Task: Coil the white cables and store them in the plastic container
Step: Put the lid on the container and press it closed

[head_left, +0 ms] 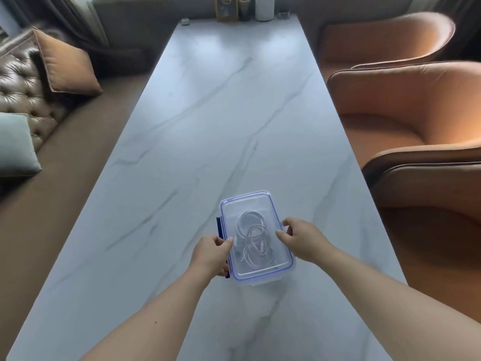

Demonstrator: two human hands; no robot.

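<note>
A clear plastic container (250,204) with a blue-trimmed lid on top sits on the marble table (208,113), near its front edge. Coiled white cables (253,237) lie inside, visible through the lid. My left hand (212,254) grips the container's left edge, thumb on the lid, beside a dark blue side clip (219,226) that sticks outward. My right hand (299,237) pinches the right edge of the lid at the clip there.
Two orange armchairs (406,105) stand along the table's right side. A tufted leather sofa (23,82) with cushions stands at the left. A box, a white cylinder (264,7) and small items stand at the table's far end.
</note>
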